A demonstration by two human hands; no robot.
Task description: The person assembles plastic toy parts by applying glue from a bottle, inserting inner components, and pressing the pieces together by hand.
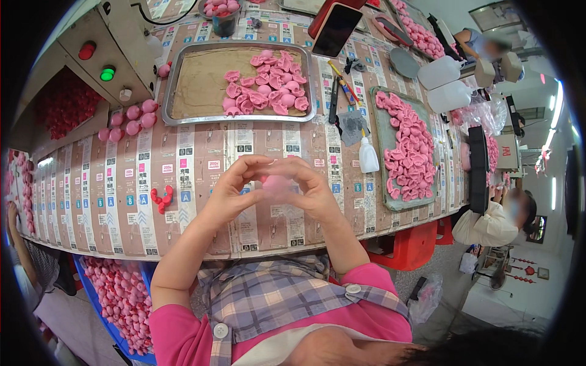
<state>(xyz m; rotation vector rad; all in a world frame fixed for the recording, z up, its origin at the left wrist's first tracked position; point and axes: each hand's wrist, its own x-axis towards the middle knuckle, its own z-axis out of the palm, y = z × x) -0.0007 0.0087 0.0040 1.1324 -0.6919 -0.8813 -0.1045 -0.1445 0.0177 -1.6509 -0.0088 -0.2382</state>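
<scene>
Both my hands are raised over the middle of the table, fingers curled toward each other around a small pink ball-shaped piece (278, 185). My left hand (237, 188) grips its left side, with thumb and fingertips closed on it. From the other side my right hand (310, 189) pinches the same piece; its fingers are partly smeared by motion. A bit of red shows at the piece's left edge. Beyond my hands lies a metal tray (183, 119) with pink cup-like shells (274, 82) heaped on its right half. Left of my hands is a small red curved part (162, 199).
Pink balls (133, 120) sit by a machine with a green light (107, 74). To the right are a white squeeze bottle (368, 156), pens and a green tray (383, 198) of shells. A phone (337, 29) stands behind. A blue bin (91, 299) of balls is below left.
</scene>
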